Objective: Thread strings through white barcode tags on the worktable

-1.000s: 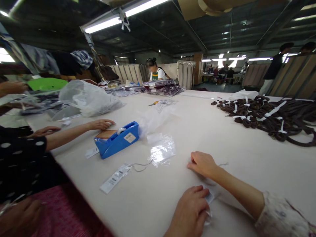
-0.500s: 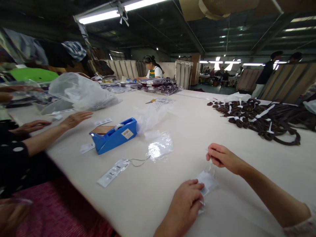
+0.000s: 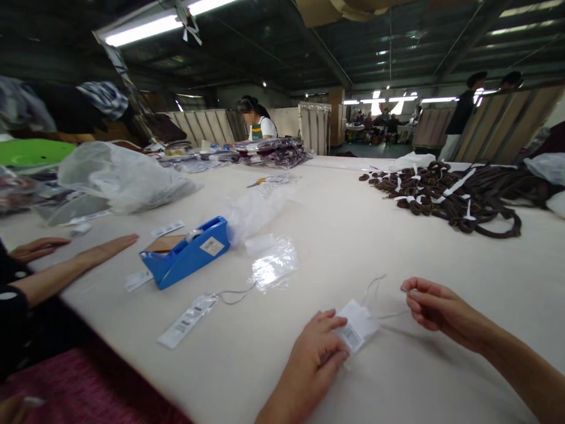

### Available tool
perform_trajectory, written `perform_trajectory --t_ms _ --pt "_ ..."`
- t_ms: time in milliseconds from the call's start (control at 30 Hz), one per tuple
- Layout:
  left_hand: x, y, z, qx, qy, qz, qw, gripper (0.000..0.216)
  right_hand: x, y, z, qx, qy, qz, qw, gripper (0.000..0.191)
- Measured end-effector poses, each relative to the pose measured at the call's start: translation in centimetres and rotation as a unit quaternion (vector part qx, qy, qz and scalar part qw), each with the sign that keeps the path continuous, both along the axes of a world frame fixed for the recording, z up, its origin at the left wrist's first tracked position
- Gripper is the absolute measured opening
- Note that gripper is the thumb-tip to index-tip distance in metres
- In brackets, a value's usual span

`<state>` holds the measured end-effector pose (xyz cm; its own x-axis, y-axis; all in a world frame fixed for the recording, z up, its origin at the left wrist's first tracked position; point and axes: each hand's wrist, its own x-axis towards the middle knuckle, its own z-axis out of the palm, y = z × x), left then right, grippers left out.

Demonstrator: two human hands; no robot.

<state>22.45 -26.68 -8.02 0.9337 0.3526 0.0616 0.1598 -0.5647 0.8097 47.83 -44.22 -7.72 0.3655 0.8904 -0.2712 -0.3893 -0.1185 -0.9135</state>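
Observation:
In the lower middle of the head view, my left hand point(image 3: 315, 353) has its fingers on the edge of a white hang tag point(image 3: 358, 324) with a barcode, holding it against the table. A thin grey string point(image 3: 392, 315) runs from the tag toward my right hand point(image 3: 435, 306), whose thumb and forefinger are pinched on its end. Another strand of string curls loose above the tag. To the left lies another barcoded hang tag point(image 3: 188, 321) in clear plastic, its string reaching a shiny clear plastic bag point(image 3: 274, 262).
A blue tape dispenser point(image 3: 188, 253) stands left of centre, with barcode labels beside it. Crumpled plastic point(image 3: 123, 176) and a co-worker's arms point(image 3: 83, 259) are at the left. Yellow-handled scissors point(image 3: 261, 182) lie further back. Bundled dark straps point(image 3: 441, 191) are heaped at the right.
My right hand has moved right and slightly down, drawing the string out from the tag. My left hand has shifted a little left in view. The whole view has swung slightly right.

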Motion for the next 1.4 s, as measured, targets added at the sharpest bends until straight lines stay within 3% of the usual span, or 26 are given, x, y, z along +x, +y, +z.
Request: perform_trajectory --t_ms 100,233,467,700,867,1033,1133,1267,1333,1400 --pt "0.1 -0.2 1.6 0.001 0.043 0.008 0.999 0.011 -1.0 0.3 1.7 0.051 -0.023 0.029 0.998 0.017" --pt "0.9 -0.3 4.0 -0.07 0.092 -0.019 0.993 0.01 -2.3 1.8 4.6 0.12 -0.052 0.09 0.987 0.013" --pt "2.6 0.1 6.3 -0.135 0.075 -0.1 0.983 0.013 -4.0 3.8 9.2 0.187 -0.083 0.166 0.965 0.012" --pt "1.8 -0.2 5.5 -0.253 -0.049 -0.126 0.958 0.011 -5.4 5.9 12.0 0.248 -0.053 0.192 0.948 0.01" --pt "1.5 -0.6 5.1 -0.341 -0.082 -0.199 0.915 0.015 -6.7 7.0 13.4 0.281 -0.035 0.188 0.941 0.007" --pt "0.2 -0.7 4.8 -0.384 -0.112 -0.131 0.907 0.017 -6.5 6.4 14.4 0.282 -0.03 0.182 0.941 0.007" --pt "-1.6 -0.3 5.4 -0.321 -0.097 -0.087 0.938 0.016 -4.7 4.5 13.3 0.235 -0.092 0.176 0.952 0.007" --pt "-4.0 0.5 7.4 -0.064 0.0 -0.063 0.996 0.019 -1.1 1.0 10.3 0.05 -0.207 0.24 0.947 0.016" --pt "-4.5 0.6 8.2 0.058 0.038 -0.079 0.994 0.022 -0.1 -0.1 9.1 -0.046 -0.292 0.242 0.924 0.023" --pt "-4.3 0.4 8.5 0.15 0.07 -0.102 0.981 0.022 -0.3 -0.7 8.3 -0.098 -0.435 0.173 0.878 0.026"
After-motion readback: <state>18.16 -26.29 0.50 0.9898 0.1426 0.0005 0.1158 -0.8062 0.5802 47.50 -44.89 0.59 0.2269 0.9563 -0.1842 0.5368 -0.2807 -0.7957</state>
